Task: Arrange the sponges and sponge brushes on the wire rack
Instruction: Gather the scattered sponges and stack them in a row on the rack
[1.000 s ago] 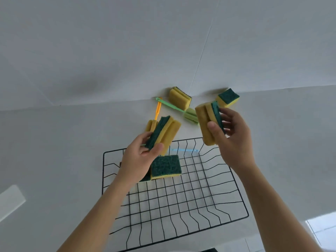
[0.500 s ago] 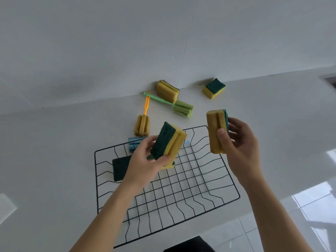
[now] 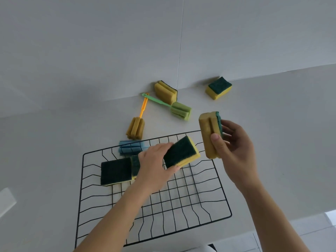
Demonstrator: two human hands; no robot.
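Observation:
A black wire rack [image 3: 221,182] lies on the white counter. My left hand [image 3: 154,168] grips a yellow sponge with a green scouring face [image 3: 181,151], held low over the rack's far part. My right hand [image 3: 234,146] holds a second yellow-green sponge [image 3: 209,131] upright above the rack's far right corner. One sponge [image 3: 116,170] lies green side up in the rack's far left; another sponge [image 3: 135,165] beside it is mostly hidden by my left hand. A blue sponge brush [image 3: 130,148] lies at the rack's far edge.
Behind the rack on the counter lie an orange-handled sponge brush [image 3: 136,128], a green sponge brush [image 3: 180,110], a yellow sponge [image 3: 165,91] against the wall and another sponge [image 3: 219,88] to the right. The counter's front edge runs just below the rack.
My left hand has lowered its sponge toward the rack and turned the green face up. My right hand has stayed near the far right corner with its sponge upright.

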